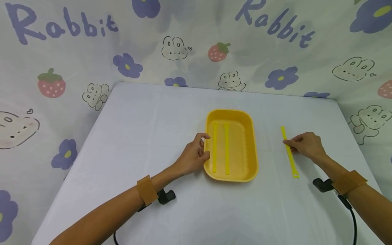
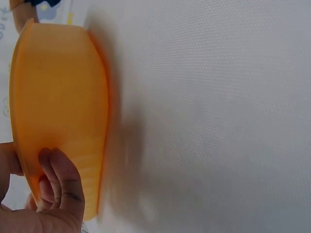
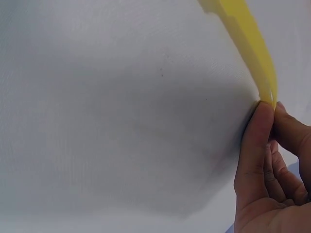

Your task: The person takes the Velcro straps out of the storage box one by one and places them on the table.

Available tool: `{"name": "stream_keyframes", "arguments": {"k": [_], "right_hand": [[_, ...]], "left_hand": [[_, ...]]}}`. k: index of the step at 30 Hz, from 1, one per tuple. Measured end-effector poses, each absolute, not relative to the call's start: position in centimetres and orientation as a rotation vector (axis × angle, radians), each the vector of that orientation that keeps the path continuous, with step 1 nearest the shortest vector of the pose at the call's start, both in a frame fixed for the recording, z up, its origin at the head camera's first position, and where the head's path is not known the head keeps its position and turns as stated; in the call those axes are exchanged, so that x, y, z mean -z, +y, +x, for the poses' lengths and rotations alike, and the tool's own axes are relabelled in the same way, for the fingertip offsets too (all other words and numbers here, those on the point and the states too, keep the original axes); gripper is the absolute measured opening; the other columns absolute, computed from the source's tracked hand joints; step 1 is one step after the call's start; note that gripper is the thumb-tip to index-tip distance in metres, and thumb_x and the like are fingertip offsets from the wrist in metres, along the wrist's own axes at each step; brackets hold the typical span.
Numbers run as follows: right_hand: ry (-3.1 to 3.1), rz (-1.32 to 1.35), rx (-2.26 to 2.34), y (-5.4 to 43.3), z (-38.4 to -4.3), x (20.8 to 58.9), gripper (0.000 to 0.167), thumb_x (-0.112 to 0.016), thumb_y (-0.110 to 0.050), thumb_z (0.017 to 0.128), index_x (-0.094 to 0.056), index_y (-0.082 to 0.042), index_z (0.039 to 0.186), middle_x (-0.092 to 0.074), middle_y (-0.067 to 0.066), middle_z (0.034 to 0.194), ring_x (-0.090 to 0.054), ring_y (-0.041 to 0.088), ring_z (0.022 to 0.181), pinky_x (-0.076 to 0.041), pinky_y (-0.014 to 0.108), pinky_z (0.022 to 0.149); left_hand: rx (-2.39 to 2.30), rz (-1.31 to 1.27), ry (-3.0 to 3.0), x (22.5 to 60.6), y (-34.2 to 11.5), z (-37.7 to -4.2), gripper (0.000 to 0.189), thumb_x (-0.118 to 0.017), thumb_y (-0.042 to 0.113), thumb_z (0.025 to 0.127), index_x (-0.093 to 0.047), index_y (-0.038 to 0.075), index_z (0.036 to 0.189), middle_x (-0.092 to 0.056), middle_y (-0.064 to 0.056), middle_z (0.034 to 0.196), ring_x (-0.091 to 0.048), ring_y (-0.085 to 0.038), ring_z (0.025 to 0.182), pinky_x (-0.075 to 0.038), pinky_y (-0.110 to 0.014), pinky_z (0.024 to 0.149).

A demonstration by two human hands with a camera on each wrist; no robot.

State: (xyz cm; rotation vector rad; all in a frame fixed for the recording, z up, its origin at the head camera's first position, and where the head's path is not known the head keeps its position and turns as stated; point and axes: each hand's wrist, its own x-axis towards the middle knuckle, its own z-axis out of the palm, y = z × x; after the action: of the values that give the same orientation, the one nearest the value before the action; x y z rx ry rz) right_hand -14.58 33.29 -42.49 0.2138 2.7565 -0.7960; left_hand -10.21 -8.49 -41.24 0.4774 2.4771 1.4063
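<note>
A yellow rectangular tray [image 1: 246, 149] with rounded corners stands near the middle of the table. My left hand [image 1: 193, 154] grips its left rim, and in the left wrist view its curled fingers [image 2: 63, 182] lie against the outer wall. Two flat yellow strips, a left one [image 1: 214, 148] and a right one [image 1: 227, 148], lie lengthwise in the tray. To the tray's right, my right hand [image 1: 306, 145] pinches a third yellow strip [image 1: 291, 160] between thumb and fingers, above its middle. That strip has a notched end towards me; up close the strip [image 3: 248, 43] looks thin and bent.
A white cloth covers the table [image 1: 147, 136]. Behind and beside it hangs a printed curtain [image 1: 196, 20] with rabbits, flowers and strawberries. Each wrist wears a brown strap with a black camera, the left camera [image 1: 166, 196] and the right camera [image 1: 323, 184], with cables trailing.
</note>
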Motion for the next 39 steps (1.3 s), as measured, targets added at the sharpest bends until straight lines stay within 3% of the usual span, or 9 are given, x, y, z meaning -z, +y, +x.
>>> {"name": "stream_keyframes", "arguments": {"k": [39], "right_hand": [[2.760,0.220,0.811,33.16,-14.47,41.87,0.050,-0.071,-0.033,0.093,-0.067,0.016,0.103,-0.073,0.010,0.073,-0.071,0.018,0.065,-0.052,0.024,0.055]], "left_hand": [[-1.392,0.461,2.462,40.63,-8.71,-10.45,0.048,-0.058,0.004,0.093,-0.040,0.007,0.137,-0.051,-0.007,0.092,-0.049,-0.012,0.066,-0.042,-0.020,0.061]]}}
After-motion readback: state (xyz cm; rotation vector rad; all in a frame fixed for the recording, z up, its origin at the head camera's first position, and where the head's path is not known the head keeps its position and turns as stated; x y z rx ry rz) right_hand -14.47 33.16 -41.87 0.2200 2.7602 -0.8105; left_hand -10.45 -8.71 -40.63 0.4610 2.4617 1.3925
